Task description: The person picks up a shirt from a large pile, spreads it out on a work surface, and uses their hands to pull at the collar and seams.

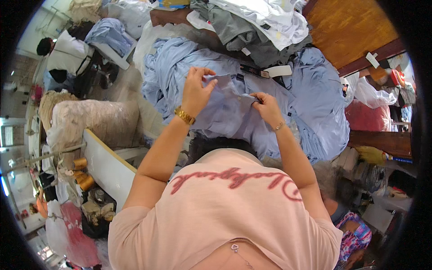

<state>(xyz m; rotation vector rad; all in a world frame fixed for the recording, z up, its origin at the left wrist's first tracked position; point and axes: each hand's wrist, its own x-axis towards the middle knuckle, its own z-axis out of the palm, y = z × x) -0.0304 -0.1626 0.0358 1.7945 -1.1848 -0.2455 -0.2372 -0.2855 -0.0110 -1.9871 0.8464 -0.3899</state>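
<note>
1. A crowded workroom is shown, with a plastic-wrapped bundle (92, 121) on the left and a wooden panel (353, 29) at the far right.
2. At the far left, a person in a white top (68, 54) is seen; gold thread cones (82, 173) are stacked at the near left.
3. A pale blue garment (234, 105) is spread in the middle, in front of the wearer, among blue cloth heaped at left (164, 67) and right (319, 112).
4. By the right hand (268, 109), the garment's edge is pinched between thumb and fingers.
5. The left hand (197, 92) is loosely curled beside the same edge; whether cloth is gripped cannot be told.
6. Beyond the hands, a dark label (254, 71) is laid on the blue cloth, and white cloth (274, 22) is piled over grey cloth (236, 33).
</note>
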